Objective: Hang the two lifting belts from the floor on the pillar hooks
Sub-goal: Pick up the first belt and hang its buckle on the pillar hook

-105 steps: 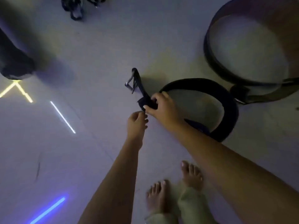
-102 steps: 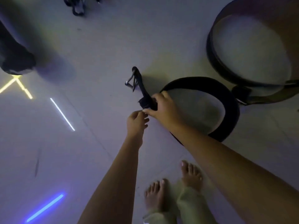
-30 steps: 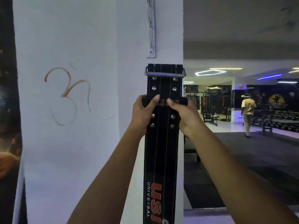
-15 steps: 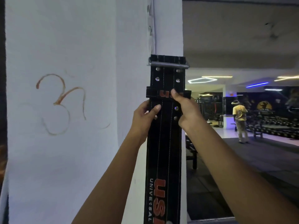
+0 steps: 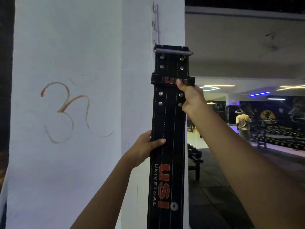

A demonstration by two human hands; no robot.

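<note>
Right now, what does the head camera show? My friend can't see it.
Two bare hands hold a black lifting belt upright against a white pillar, its metal buckle on top. The right hand grips near the keeper loop; the left hand holds lower down.

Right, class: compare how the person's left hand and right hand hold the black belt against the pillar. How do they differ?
The right hand is higher, just under the keeper loop; the left hand sits lower, above the USI lettering. The right hand takes the black belt's right edge, a finger reaching up onto the loop; the left takes its left edge, thumb lying across the front. Both have a grip on the belt.
</note>
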